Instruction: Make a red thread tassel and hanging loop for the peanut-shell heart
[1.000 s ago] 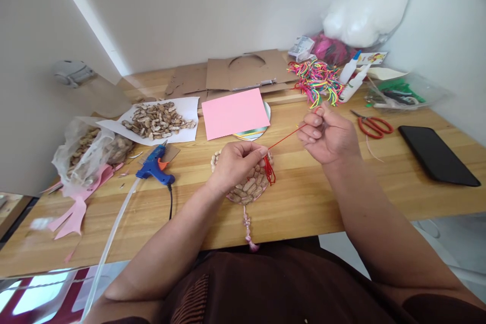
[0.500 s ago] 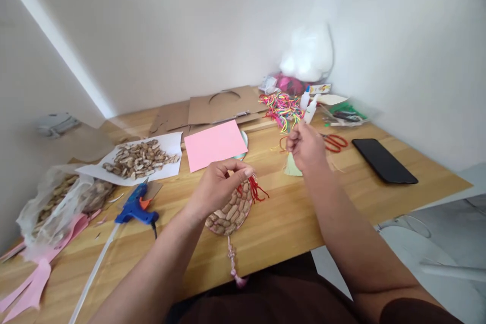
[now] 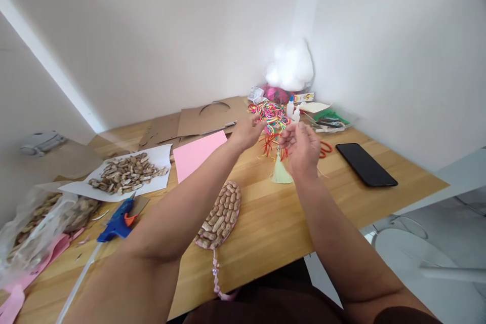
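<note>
My left hand point(image 3: 247, 133) reaches over the table with its fingers stretched out and apart, beside a pile of bright coloured cords point(image 3: 270, 113). Just below its fingertips lie some red strings point(image 3: 268, 146). My right hand point(image 3: 302, 149) is closed, thumb and fingertips brought together; anything between them is too small to make out. Beside it rests a pale green tassel point(image 3: 281, 171). Partly behind my left forearm lies an oval piece covered in peanut shells point(image 3: 224, 215), with a pink beaded cord point(image 3: 215, 271) running from its lower end towards me.
Peanut shells point(image 3: 127, 172) lie on white paper at left, near a blue glue gun point(image 3: 117, 220) and a plastic bag point(image 3: 34, 228). Pink card point(image 3: 193, 154) and cardboard point(image 3: 205, 116) lie behind. Red-handled scissors point(image 3: 325, 149), glue bottles point(image 3: 290, 107) and a phone point(image 3: 365, 164) are at right.
My left hand has left the peanut-shell piece and moved forward and right; the red strings it held now lie near the cord pile. The view has shifted slightly; my right hand stays near the tassel.
</note>
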A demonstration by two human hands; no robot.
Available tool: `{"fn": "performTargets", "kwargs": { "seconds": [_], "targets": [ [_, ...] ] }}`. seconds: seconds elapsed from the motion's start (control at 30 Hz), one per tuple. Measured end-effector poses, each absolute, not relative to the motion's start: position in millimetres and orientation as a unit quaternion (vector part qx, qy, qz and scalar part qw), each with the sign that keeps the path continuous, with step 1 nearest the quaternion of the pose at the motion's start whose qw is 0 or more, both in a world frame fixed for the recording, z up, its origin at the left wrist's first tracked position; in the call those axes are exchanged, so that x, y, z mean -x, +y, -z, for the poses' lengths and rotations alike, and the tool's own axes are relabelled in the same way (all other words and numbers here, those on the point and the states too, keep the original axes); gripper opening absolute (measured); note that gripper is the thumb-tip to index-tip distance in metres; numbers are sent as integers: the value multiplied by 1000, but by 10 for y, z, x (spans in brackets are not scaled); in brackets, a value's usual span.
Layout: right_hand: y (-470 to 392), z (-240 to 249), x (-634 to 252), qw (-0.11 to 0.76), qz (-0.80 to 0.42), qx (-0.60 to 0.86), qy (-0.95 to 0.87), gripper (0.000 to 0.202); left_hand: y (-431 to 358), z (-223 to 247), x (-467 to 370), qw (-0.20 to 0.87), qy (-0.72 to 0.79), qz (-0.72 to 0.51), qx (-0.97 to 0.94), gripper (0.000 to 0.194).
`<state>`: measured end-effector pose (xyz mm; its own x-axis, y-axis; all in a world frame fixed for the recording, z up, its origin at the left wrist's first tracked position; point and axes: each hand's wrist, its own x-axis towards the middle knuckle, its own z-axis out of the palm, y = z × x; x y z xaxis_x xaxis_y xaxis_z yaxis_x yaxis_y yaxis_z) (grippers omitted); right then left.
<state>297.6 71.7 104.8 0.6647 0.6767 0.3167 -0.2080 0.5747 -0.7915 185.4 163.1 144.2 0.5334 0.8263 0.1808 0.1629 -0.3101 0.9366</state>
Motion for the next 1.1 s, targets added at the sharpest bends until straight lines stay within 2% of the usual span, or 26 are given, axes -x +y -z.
{"fn": "performTargets", "kwargs": {
  "seconds": [0.07,0.17,0.23,0.3,0.4,0.6,0.8,0.97,1.03,1.1],
  "targets": [
    [710,-1026,-2947,788,-370,370,-323,44,1539,-1388,-1815,502,319,-335,-730,23],
    [678,-1004,-2905,708,-507,333,-360,35,1328,-1242,-1616,623,257,-304,-673,46],
    [652,-986,-2863,658,-557,321,-393,30,1198,-1136,-1446,690,231,-290,-621,60],
    [633,-956,-2810,613,-585,328,-418,32,1100,-1047,-1264,702,237,-285,-608,63],
    [621,-905,-2727,566,-602,355,-438,35,988,-951,-962,657,301,-307,-619,56],
    [603,-878,-2540,571,-626,323,-422,30,684,-894,-253,530,430,-329,-652,35],
    [348,-871,-2251,483,-674,357,-430,36,258,-896,373,457,484,-338,-665,26],
    [-138,-812,-1932,438,-638,402,-490,29,-108,-764,530,482,470,-359,-646,16],
    [-327,-805,-1815,420,-615,417,-521,24,-236,-718,517,522,450,-353,-633,19],
    [-483,-815,-1724,399,-603,431,-539,20,-344,-705,501,570,430,-346,-609,31]
  ]
}}
